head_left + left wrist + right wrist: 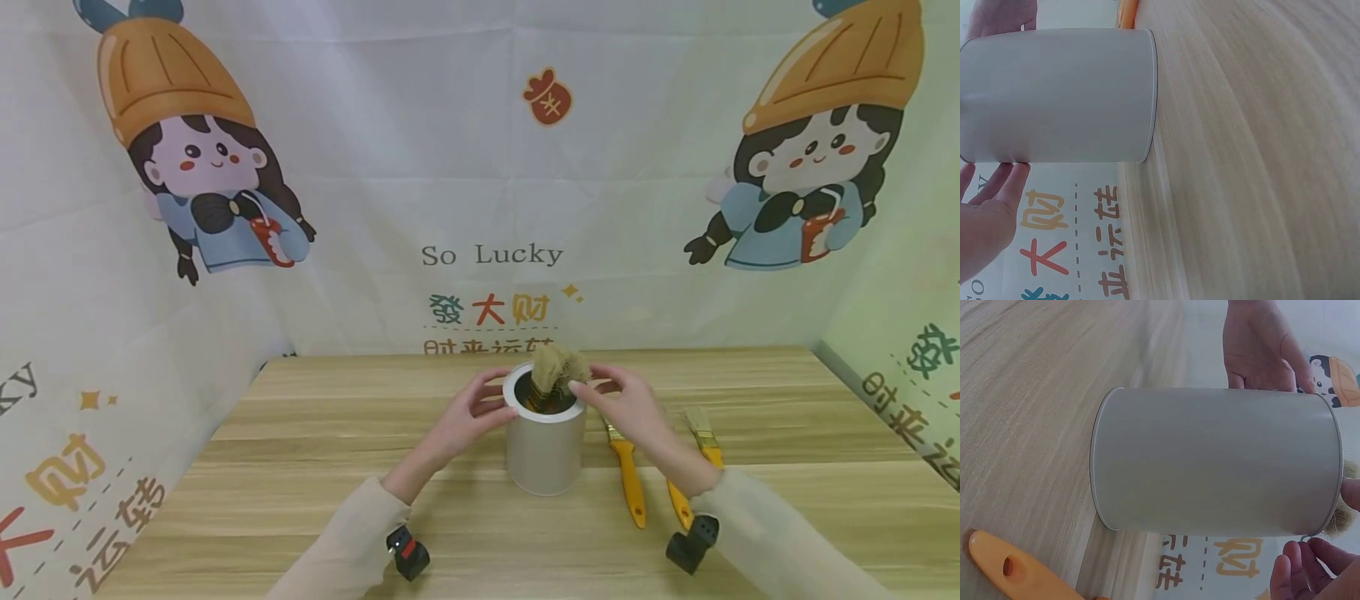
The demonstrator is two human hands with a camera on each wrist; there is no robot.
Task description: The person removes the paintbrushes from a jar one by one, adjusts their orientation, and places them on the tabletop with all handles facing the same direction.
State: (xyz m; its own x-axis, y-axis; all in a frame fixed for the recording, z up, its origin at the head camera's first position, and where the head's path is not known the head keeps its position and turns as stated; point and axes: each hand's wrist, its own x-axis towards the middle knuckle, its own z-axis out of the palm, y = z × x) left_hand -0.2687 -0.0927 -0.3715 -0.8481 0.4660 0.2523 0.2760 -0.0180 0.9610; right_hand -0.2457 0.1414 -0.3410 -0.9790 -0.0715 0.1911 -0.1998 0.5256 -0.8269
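A light grey can (pixel 545 454) stands upright on the wooden table. Paintbrush bristles (pixel 553 368) stick up out of its mouth, with handles hidden inside. My left hand (pixel 480 408) holds the can's left side near the top, thumb in front and fingers behind. On the opposite side, my right hand (pixel 622 400) holds the rim, its thumb up against the bristles. In the right wrist view, the right fingertips (pixel 1304 562) meet a small wire loop at the rim. The left wrist view shows the left fingers (pixel 1013 187) pressed to the can wall.
Yellow-handled paintbrushes lie right of the can: one handle (pixel 630 487) close by, another handle (pixel 678 504) beside my right wrist, and pale bristles (pixel 699 423) beyond the forearm. A printed cloth (pixel 360 217) hangs behind the wooden table (pixel 315 467).
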